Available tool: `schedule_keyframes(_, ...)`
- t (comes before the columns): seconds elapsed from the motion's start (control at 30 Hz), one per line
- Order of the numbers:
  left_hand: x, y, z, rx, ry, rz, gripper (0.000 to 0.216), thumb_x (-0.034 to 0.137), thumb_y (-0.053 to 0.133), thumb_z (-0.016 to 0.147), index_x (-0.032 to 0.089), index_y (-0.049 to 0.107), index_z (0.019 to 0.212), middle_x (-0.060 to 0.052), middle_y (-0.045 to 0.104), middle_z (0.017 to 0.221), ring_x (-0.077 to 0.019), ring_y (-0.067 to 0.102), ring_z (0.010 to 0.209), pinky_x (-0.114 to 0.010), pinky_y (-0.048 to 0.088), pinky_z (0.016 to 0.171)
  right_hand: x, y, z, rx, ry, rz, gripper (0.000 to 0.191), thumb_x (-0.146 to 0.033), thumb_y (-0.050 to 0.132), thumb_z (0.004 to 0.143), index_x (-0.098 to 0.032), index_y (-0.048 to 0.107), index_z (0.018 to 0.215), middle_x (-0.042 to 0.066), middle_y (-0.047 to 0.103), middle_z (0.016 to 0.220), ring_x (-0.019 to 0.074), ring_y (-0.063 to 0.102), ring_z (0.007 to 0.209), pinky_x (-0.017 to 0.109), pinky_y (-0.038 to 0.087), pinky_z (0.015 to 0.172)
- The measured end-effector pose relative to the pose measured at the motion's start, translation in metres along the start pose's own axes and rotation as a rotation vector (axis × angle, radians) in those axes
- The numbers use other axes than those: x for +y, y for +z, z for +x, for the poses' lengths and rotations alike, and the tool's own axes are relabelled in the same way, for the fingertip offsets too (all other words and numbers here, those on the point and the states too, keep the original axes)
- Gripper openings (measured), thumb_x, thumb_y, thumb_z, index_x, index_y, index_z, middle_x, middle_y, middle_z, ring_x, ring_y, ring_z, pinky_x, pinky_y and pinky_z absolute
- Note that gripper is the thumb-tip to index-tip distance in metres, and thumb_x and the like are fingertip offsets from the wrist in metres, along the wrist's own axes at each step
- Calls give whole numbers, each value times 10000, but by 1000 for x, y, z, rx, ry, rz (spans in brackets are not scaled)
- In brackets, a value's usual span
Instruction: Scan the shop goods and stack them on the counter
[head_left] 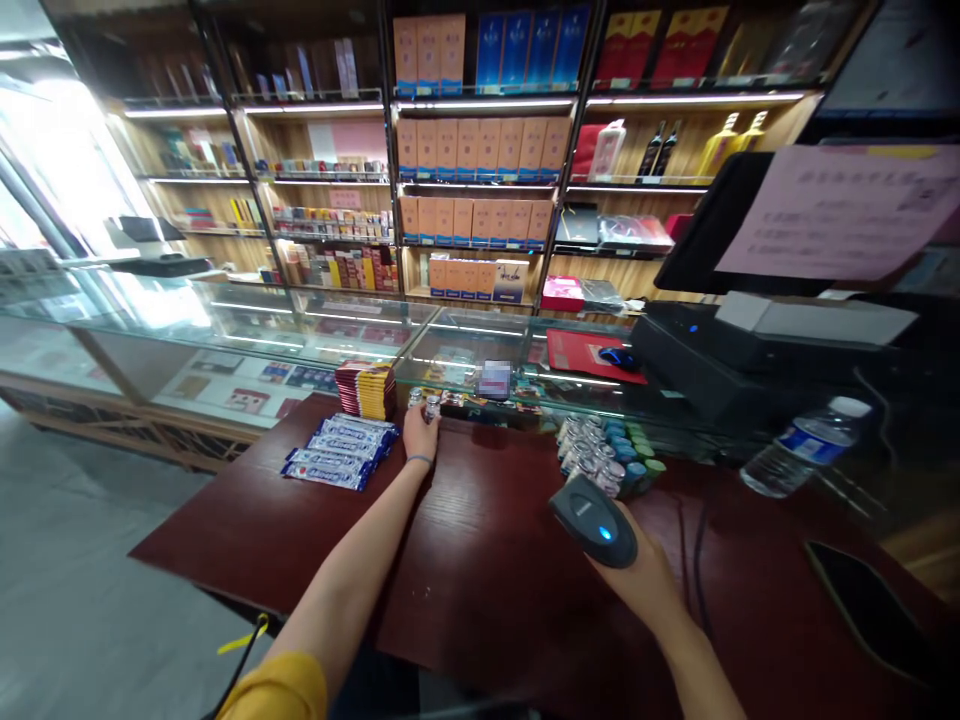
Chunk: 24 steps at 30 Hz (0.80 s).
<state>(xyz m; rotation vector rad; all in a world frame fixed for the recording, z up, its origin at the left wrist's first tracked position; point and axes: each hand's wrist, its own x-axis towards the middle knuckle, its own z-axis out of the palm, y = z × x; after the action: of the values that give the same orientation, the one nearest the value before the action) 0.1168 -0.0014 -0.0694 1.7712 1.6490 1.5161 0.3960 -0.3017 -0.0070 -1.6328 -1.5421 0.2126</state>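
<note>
My left hand (421, 434) reaches to the back of the brown table, its fingers closed around a pair of small cylindrical containers (432, 404) with pale tops. Just left of it stands a stack of red and yellow packets (365, 390). Blue and white wrapped sticks (339, 450) lie in an overlapping row in front of that stack. My right hand (637, 560) is wrapped around a dark barcode scanner (596, 525), whose blue light is lit. Beyond the scanner, several small cylindrical containers (589, 450) stand grouped, some pale, others with blue or green tops.
A water bottle (804, 447) and a dark phone-like slab (870, 610) are on the right of the table (480, 540). Behind runs a glass display counter (330, 335) carrying a mouse (616, 357) on a red mat. A monitor (712, 225) stands at right; stocked shelves line the wall.
</note>
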Motion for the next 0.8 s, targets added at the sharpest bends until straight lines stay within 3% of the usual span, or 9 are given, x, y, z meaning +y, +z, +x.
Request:
schedule_keyframes(0.33, 4, 13, 3, 78, 7, 15, 354, 168, 723, 750, 162, 571, 1069, -120, 569, 1050, -270, 579, 1011, -442, 481, 957, 9, 6, 2, 12, 22, 16, 455, -298, 590, 770, -220, 588, 1218, 59, 770, 930, 220, 750, 825, 247, 557, 707)
schedule_keyframes(0.53, 4, 18, 5, 107, 4, 36, 342, 167, 725, 749, 164, 549, 1042, -116, 559, 1040, -266, 579, 996, -441, 484, 937, 16, 7, 4, 9, 28, 0, 474, -293, 615, 761, -213, 590, 1227, 49, 761, 831, 232, 748, 809, 263, 565, 724)
schedule_keyframes(0.8, 16, 6, -1, 126, 63, 50, 409, 217, 747, 754, 151, 563, 1114, -134, 558, 1071, -310, 532, 1119, -480, 440, 1013, 9, -2, 3, 33, 20, 14, 494, -276, 618, 755, -202, 565, 1241, 69, 770, 951, 224, 747, 846, 258, 564, 724)
